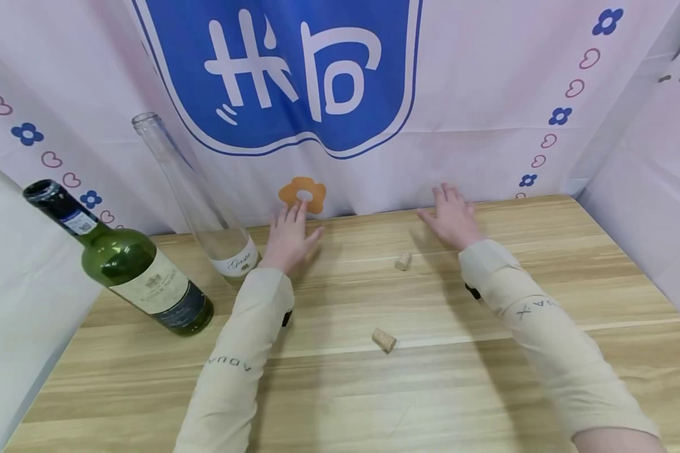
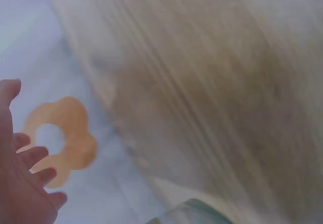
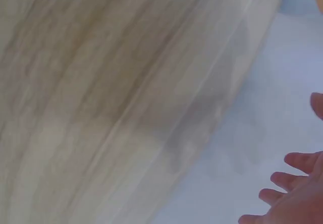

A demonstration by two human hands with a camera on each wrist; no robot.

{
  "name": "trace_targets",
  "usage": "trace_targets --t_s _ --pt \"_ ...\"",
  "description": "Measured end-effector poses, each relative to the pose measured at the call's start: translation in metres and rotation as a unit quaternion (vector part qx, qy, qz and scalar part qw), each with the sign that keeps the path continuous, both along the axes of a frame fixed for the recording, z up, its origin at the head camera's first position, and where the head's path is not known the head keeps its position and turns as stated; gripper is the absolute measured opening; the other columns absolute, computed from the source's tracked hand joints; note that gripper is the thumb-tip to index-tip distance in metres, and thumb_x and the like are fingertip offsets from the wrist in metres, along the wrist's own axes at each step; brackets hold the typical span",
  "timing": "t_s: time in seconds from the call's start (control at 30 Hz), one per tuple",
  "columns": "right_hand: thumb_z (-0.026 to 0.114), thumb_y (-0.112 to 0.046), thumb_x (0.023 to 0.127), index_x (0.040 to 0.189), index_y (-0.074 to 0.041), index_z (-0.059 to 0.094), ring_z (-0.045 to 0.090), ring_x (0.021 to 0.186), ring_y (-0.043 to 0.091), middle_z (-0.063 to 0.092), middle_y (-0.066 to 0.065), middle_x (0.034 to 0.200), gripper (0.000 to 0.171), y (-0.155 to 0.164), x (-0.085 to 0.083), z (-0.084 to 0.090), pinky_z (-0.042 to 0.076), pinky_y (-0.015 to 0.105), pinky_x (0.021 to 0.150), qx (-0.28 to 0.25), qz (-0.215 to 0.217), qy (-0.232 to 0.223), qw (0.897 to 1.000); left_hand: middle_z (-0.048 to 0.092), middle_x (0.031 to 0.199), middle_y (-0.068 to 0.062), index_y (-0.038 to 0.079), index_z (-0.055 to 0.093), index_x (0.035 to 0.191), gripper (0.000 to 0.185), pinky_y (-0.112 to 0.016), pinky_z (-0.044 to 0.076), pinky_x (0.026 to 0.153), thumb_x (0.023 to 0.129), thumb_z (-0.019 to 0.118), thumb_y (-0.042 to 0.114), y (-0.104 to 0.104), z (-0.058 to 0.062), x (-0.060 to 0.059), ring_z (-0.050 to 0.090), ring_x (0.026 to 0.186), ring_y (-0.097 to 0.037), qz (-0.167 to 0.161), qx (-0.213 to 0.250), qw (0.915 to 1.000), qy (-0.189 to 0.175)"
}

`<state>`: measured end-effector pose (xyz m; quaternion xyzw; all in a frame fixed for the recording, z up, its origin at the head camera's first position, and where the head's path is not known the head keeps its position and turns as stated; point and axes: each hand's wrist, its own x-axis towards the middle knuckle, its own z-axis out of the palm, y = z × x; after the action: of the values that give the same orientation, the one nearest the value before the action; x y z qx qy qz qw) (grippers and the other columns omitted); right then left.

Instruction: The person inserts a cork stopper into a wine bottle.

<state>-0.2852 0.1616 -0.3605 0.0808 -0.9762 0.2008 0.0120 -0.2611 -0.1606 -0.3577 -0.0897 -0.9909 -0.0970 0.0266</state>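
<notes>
My left hand (image 1: 288, 240) reaches over the back of the wooden table with fingers spread and nothing in it. Just left of it stands a clear glass bottle (image 1: 204, 217) with a white label; part of its base shows at the bottom of the left wrist view. Farther left is a green wine bottle (image 1: 141, 270) with a cream and dark label, its mouth uncovered. Near the back edge, my right hand (image 1: 452, 217) is likewise spread and holds nothing. Between the forearms lie two corks, one cork (image 1: 403, 261) farther back and another cork (image 1: 384, 340) closer to me.
The wood-grain table (image 1: 340, 402) ends at a white curtain (image 1: 476, 82) printed with a blue shield, hearts and flowers. An orange flower print (image 1: 315, 204) sits behind the left hand. White fabric also hangs along both sides.
</notes>
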Motion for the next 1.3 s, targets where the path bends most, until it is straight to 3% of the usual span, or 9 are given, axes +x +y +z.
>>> trace_targets --t_s 0.27,0.63,0.77,0.93,1.0,1.1,1.3 --pt "0.044 -0.035 0.095 0.136 0.007 0.029 0.022 0.13 0.041 0.025 0.025 0.142 0.061 -0.015 0.018 0.018 0.014 0.054 0.106 -0.014 0.06 0.021 0.998 0.038 0.138 -0.02 0.002 0.028 0.14 0.062 -0.046 0.03 0.102 0.092 0.05 0.034 0.005 0.02 0.024 0.037 0.125 -0.034 -0.057 0.035 0.9977 0.01" --pt "0.05 -0.027 0.093 0.131 0.007 0.038 0.034 0.126 0.035 0.039 0.023 0.135 0.052 -0.057 0.047 0.05 0.027 0.044 0.104 -0.03 0.13 0.051 0.99 0.048 0.13 -0.017 0.002 0.04 0.133 0.05 -0.044 0.037 0.097 0.092 0.053 0.027 -0.009 0.059 0.086 0.045 0.119 -0.03 -0.11 0.042 0.9912 0.061" --pt "0.049 -0.027 0.094 0.131 0.006 0.038 0.037 0.125 0.032 0.041 0.021 0.133 0.051 -0.076 0.06 0.058 0.029 0.041 0.104 -0.03 0.164 0.062 0.984 0.052 0.125 -0.017 0.002 0.045 0.129 0.046 -0.046 0.039 0.094 0.091 0.054 0.026 -0.02 0.069 0.104 0.047 0.116 -0.031 -0.107 0.051 0.9889 0.09" --pt "0.05 -0.027 0.093 0.129 0.006 0.041 0.04 0.123 0.029 0.045 0.018 0.13 0.049 -0.102 0.074 0.065 0.03 0.038 0.103 -0.035 0.214 0.08 0.973 0.056 0.117 -0.016 0.005 0.048 0.127 0.042 -0.046 0.045 0.082 0.09 0.056 0.025 -0.036 0.078 0.123 0.055 0.099 -0.029 -0.098 0.06 0.9844 0.133" --pt "0.05 -0.027 0.093 0.128 0.005 0.042 0.041 0.122 0.028 0.046 0.018 0.129 0.049 -0.112 0.08 0.067 0.031 0.037 0.103 -0.036 0.231 0.087 0.968 0.057 0.117 -0.016 0.004 0.048 0.126 0.041 -0.047 0.045 0.082 0.09 0.057 0.023 -0.043 0.081 0.129 0.055 0.099 -0.03 -0.095 0.07 0.9815 0.151" --pt "0.051 -0.028 0.093 0.129 0.003 0.042 0.043 0.12 0.025 0.048 0.015 0.128 0.049 -0.129 0.088 0.07 0.033 0.035 0.101 -0.04 0.25 0.091 0.963 0.055 0.12 -0.019 0.001 0.049 0.125 0.04 -0.048 0.041 0.089 0.089 0.058 0.018 -0.053 0.086 0.14 0.05 0.11 -0.033 -0.089 0.086 0.9777 0.17" --pt "0.049 -0.037 0.093 0.133 -0.001 0.041 0.04 0.124 0.022 0.045 0.011 0.134 0.054 -0.165 0.102 0.075 0.031 0.032 0.104 -0.043 0.273 0.071 0.958 0.056 0.118 -0.021 -0.003 0.051 0.122 0.04 -0.049 0.038 0.091 0.086 0.06 0.012 -0.069 0.1 0.162 0.049 0.11 -0.037 -0.073 0.095 0.9675 0.223"
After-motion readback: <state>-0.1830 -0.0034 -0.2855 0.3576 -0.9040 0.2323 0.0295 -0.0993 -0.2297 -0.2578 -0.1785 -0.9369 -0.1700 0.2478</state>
